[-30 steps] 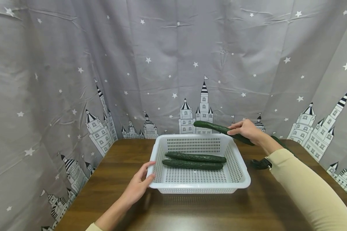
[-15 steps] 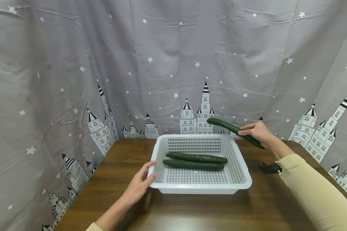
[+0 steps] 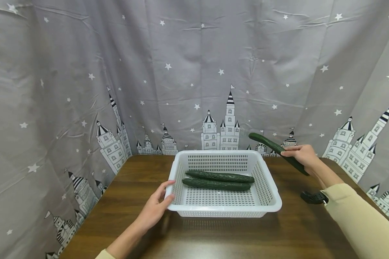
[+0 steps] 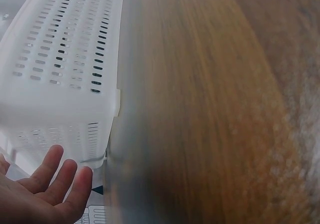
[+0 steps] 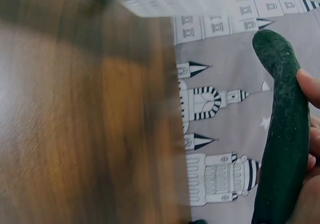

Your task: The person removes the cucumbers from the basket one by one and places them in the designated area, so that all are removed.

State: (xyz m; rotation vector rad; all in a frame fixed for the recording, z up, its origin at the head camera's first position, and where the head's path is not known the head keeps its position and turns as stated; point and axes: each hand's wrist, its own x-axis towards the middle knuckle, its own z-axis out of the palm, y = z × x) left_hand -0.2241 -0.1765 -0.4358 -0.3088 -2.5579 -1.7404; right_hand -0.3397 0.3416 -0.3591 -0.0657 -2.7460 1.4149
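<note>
A long dark green cucumber (image 3: 269, 144) is held aloft to the right of the white plastic basket (image 3: 225, 208). My right hand (image 3: 301, 156) pinches it around its middle, with the thumb on the near side; one end points up and left. In the right wrist view the cucumber (image 5: 286, 124) shows its bent tip and the thumb along its edge. Two more cucumbers, a rear one (image 3: 220, 176) and a front one (image 3: 215, 185), lie side by side inside the basket. My left hand (image 3: 155, 207) holds the basket's left rim, other fingers (image 4: 75, 196) by its outer wall.
The basket stands on a brown wooden table (image 3: 136, 183). A grey curtain (image 3: 181, 54) printed with castles and stars hangs behind the table and along its sides. A black wrist mount (image 3: 313, 198) sits under the right sleeve (image 3: 353, 212).
My right hand has carried the cucumber rightward, away from over the basket's back right corner. A green shape seen behind the right forearm is now out of sight. My left hand stays put.
</note>
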